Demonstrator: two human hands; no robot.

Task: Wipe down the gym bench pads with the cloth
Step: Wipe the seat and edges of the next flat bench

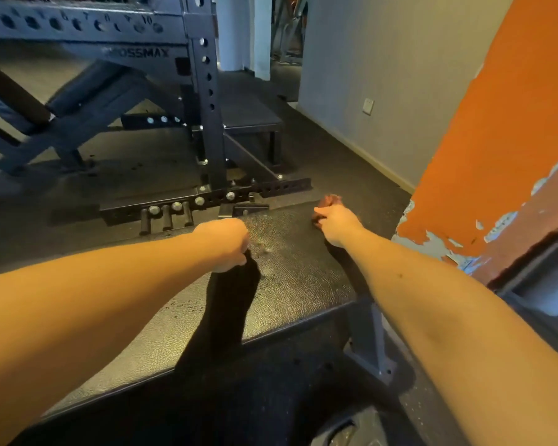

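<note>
A black textured bench pad stretches across the lower middle of the view. My right hand grips a bunched reddish-brown cloth at the pad's far right corner, and the cloth touches the pad there. My left hand is curled into a fist resting on the pad near its far edge, with nothing visible in it. Dark shadows of both forearms fall across the pad.
A dark steel power rack with perforated uprights and floor rails stands just beyond the pad. A second flat bench sits behind it. An orange pillar with peeling paint rises close on the right. The bench's grey leg stands on black rubber flooring.
</note>
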